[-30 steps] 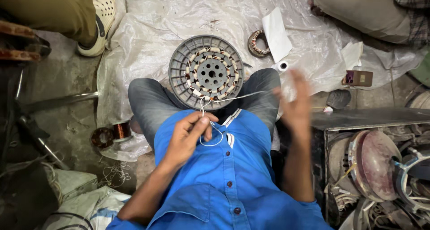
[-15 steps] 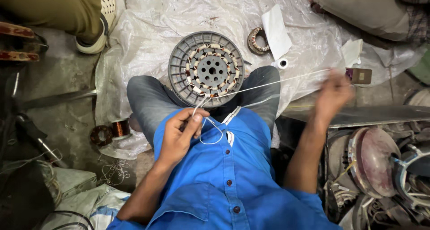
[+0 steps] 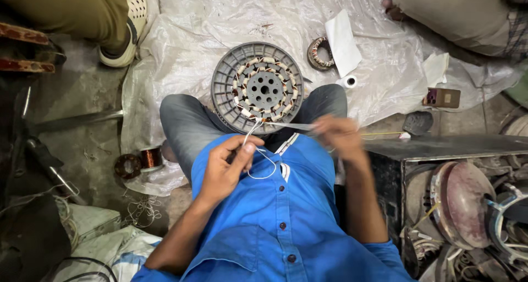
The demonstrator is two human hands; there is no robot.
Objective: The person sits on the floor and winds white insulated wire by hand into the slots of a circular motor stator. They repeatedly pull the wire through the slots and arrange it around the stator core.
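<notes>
Right at the centre sits the round grey stator (image 3: 258,88), a ribbed disc with a ring of pale-wrapped copper coils around a perforated hub, propped between the person's knees and leaning against the grey trousers. From its near rim a white thread (image 3: 286,126) runs out toward the body, one strand going straight to the right, another dropping in a loop over the blue shirt.

The left hand (image 3: 228,169), just below the stator's near edge, has thumb and fingertips pinched together on the looped end of that thread. The right hand (image 3: 341,136), below and right of the stator, is blurred; it is closed on the straight strand, pulling it taut from the coil ring.

Beyond the stator, a crumpled clear plastic sheet (image 3: 209,23) covers the floor. On it, up and right of the stator, lies a small wound coil ring (image 3: 320,53) with a folded white paper (image 3: 342,42) beside it, and a little white spool (image 3: 348,82) just below. Farther right of the stator sits a small brown box (image 3: 441,98). Down and left of the stator, a copper wire spool (image 3: 149,158) rests at the sheet's edge. At top left, another person's white shoe (image 3: 127,23) stands on the sheet.
</notes>
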